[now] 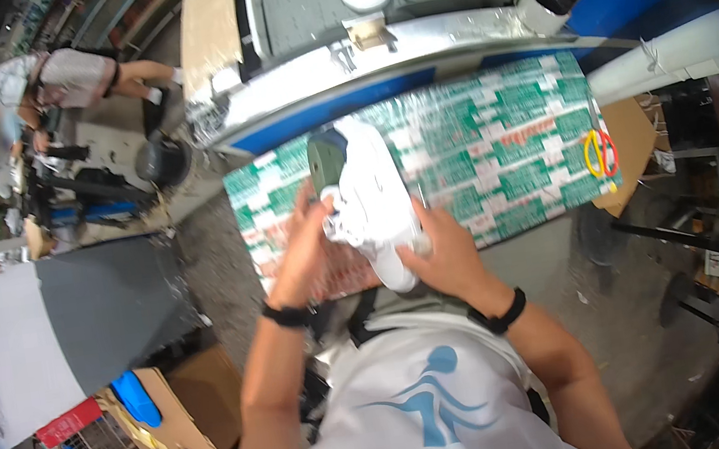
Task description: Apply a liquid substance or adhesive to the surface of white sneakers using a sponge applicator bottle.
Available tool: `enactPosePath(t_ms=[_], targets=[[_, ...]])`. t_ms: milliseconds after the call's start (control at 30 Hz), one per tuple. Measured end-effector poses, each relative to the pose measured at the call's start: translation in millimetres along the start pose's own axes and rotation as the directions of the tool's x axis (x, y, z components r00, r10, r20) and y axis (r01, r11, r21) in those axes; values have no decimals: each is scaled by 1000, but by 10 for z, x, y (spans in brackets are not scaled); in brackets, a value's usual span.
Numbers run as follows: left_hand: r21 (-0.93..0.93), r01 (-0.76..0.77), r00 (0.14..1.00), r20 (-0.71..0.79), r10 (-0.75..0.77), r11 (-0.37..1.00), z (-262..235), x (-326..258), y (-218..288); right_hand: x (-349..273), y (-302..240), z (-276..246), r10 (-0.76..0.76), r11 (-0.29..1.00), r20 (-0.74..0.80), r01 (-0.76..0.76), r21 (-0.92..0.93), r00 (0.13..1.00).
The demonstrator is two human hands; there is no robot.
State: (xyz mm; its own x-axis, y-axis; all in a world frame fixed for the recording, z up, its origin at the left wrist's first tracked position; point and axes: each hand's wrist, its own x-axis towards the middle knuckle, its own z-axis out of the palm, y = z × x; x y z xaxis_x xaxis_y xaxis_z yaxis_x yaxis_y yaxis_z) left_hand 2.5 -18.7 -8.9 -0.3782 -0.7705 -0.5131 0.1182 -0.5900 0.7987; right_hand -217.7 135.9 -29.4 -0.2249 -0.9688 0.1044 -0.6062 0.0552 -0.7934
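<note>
1. Where the green-and-white patterned work table [497, 159] spreads under the hands, it is the biggest thing near them, with yellow-and-red scissors [600, 154] lying well apart at its right edge.
2. The white sneaker [372, 200] is held just above the table, toe toward the person; it looks light, its upper soft and its sole stiffer, so the sole is the surer place to hold.
3. The left hand [307, 241] is closed around the sneaker's side.
4. The right hand [448, 253] seems wrapped under the toe, its fingertips hidden.

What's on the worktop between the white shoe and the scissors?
Nothing: the head view shows only bare green-and-white patterned worktop between the white shoe and the scissors.
</note>
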Motion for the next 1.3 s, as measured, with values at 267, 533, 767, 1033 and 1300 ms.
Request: enactPosePath(t_ms=[267, 533, 767, 1033, 1300], targets=[[284, -163, 959, -181, 220, 945, 44, 84, 185, 362, 71, -287, -148, 989, 105, 150, -16, 983], [839, -504, 712, 271, 647, 203, -211, 1477, 2656, 576, 972, -377, -215, 925, -128, 160, -345, 968], [964, -236, 851, 145, 506, 120, -818, 3188, 3404, 597, 960, -387, -232, 934, -148, 178, -311, 961], [920, -365, 815, 243, 526, 142, 1347, 3927, 2383, 619, 988, -470, -204, 942, -103, 167, -292, 974], [690, -252, 939, 4, 344, 678, 1977, 4592, 2199, 629, 963, -426, -197, 937, -137, 145, -318, 971]])
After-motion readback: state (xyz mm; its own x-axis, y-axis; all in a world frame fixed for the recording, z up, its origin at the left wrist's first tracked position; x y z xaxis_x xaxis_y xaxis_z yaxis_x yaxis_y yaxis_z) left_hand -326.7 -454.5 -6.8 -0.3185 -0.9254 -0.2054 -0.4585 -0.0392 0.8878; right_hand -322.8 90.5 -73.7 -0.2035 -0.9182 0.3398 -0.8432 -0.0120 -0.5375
